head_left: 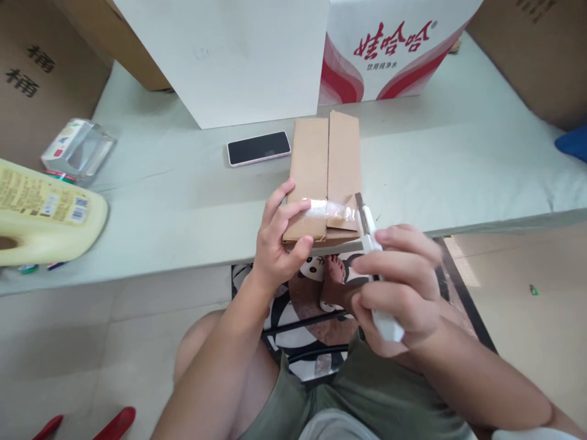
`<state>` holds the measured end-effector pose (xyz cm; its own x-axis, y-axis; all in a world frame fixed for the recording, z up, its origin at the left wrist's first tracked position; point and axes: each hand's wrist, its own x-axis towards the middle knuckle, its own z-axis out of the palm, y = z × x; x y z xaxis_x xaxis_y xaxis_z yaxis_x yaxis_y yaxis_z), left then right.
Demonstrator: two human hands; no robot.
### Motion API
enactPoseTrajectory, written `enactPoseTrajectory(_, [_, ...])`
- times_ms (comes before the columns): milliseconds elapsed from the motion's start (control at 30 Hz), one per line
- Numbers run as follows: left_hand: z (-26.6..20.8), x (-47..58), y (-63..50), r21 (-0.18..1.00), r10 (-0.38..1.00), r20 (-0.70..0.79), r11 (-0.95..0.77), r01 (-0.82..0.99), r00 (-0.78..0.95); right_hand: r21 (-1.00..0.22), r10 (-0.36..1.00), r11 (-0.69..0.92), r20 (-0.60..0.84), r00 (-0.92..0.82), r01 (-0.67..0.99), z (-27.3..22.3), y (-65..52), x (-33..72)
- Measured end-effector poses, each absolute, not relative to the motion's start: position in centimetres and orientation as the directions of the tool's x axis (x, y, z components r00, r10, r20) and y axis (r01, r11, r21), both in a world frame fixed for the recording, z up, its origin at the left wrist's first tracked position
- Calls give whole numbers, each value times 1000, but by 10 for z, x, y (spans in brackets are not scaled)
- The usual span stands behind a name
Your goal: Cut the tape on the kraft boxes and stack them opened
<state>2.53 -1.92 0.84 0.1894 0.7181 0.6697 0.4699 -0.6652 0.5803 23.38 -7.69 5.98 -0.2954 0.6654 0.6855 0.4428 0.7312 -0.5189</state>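
Observation:
A small brown cardboard box [310, 156] lies near the front edge of the table, its right flap slightly raised along the seam. Clear tape [320, 209] crosses the top close to the near end. My left hand [280, 239] grips the box's near left corner, with fingers on the top and side and the thumb at the near edge. In my right hand [406, 278] is a white box cutter [369, 235], blade out. Its tip is by the right end of the tape; whether it touches the cardboard I cannot tell.
A phone [259, 148] lies left of the box on the pale tablecloth [183, 201]. Behind stand a white carton [238, 55] and a carton with red lettering [389, 55]. At the left are a yellow jug [50, 214] and a clear plastic container [80, 150].

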Motion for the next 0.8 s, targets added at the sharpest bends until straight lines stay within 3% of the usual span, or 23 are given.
enactPoseTrajectory(100, [9, 25, -20, 588, 724, 662, -662, 466, 193, -363, 453, 884, 822, -345, 295, 68, -71, 219])
enactPoseTrajectory(300, [9, 26, -22, 595, 737, 649, -646, 478, 189, -295, 353, 931, 876, -327, 214, 62, -74, 196])
enactPoseTrajectory(500, [11, 30, -22, 614, 722, 668, -671, 415, 178, -325, 377, 920, 889, -262, 219, 63, -74, 177])
enactPoseTrajectory(667, [8, 34, -26, 660, 769, 624, -614, 433, 140, -261, 313, 943, 904, -292, 204, 61, -62, 169])
enactPoseTrajectory(800, [4, 34, -28, 663, 783, 609, -590, 460, 127, -277, 322, 943, 896, -307, 183, 57, -57, 168])
